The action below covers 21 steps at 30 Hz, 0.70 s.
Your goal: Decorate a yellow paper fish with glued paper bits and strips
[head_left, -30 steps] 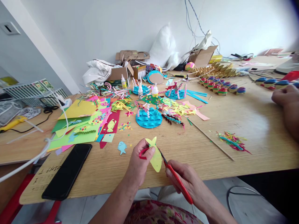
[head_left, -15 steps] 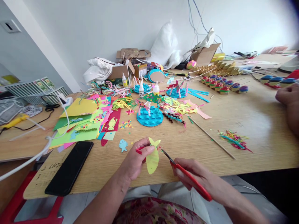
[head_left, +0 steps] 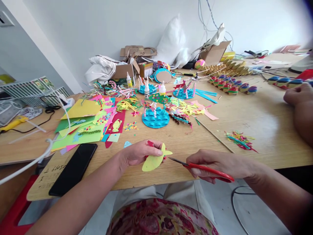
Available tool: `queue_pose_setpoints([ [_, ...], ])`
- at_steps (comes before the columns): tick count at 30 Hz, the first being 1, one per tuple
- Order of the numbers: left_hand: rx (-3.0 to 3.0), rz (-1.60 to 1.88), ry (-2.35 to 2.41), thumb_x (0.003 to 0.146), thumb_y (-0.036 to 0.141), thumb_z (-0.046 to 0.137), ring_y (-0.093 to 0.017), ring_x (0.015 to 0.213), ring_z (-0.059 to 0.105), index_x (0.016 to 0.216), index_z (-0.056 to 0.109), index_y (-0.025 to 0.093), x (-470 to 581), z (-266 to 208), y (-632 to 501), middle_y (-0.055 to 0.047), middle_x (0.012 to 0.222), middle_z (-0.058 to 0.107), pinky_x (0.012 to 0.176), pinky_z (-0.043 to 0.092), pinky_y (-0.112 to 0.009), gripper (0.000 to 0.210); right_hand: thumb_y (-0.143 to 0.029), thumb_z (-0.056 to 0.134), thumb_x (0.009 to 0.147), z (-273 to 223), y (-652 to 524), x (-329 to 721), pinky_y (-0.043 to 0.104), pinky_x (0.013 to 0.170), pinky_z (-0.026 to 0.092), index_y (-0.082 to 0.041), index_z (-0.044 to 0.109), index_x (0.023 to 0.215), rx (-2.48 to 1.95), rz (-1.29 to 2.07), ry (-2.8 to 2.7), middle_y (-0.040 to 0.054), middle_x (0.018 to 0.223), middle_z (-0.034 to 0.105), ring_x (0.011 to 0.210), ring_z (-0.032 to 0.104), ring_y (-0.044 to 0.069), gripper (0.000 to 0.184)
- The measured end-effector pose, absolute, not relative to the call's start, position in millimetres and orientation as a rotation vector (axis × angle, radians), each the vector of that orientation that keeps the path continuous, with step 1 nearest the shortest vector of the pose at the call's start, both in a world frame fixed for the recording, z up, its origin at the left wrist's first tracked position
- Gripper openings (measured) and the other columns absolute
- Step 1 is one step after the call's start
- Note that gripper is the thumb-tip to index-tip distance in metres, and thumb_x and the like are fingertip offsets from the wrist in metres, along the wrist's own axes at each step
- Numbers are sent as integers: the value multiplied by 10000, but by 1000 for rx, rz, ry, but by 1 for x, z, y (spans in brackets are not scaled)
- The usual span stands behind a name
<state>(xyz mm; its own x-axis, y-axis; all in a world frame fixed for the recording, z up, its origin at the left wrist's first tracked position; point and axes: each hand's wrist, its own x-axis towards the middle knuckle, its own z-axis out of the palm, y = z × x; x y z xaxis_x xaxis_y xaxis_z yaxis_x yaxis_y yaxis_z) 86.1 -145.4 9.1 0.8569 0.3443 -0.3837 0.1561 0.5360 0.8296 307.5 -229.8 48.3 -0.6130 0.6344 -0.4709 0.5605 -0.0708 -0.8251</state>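
Note:
My left hand (head_left: 137,152) pinches a yellow paper fish (head_left: 154,160) together with a small red paper scrap (head_left: 150,144), just above the front edge of the wooden table (head_left: 256,127). The fish lies nearly flat, tail to the right. My right hand (head_left: 221,164) grips red-handled scissors (head_left: 207,168). Their blades point left, the tips a little short of the fish's tail and not touching it.
A black phone (head_left: 73,169) lies at the front left beside a pile of coloured paper sheets (head_left: 83,125). A blue scalloped disc (head_left: 155,117), glue bottles (head_left: 146,89), a thin wooden stick (head_left: 214,135) and paper shreds (head_left: 239,140) lie beyond. Another person's hand (head_left: 299,98) rests at right.
The fish has turned from upright to nearly flat in my left hand. The scissors have drawn back to the right, away from the paper, and both hands have swung level.

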Motion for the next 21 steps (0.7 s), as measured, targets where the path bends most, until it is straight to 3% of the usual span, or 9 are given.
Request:
queue_pose_setpoints([
  [14,1053,-34,494,597,271,672,-106,573,554,714,598,133,89,14,-141,-25,665,608,541,418,-207,196,-436,400,834,56,-227,303,206,448,320,-170,463,649,-1351,1860,-2123,-42,531,413,474,399,86,330],
  [21,1032,-54,463,592,263,669,-114,583,567,699,586,128,89,10,-140,-34,673,618,534,429,-207,192,-408,418,836,57,-225,303,194,442,304,-162,467,612,-1422,1736,-2236,-45,514,395,463,365,71,337],
])
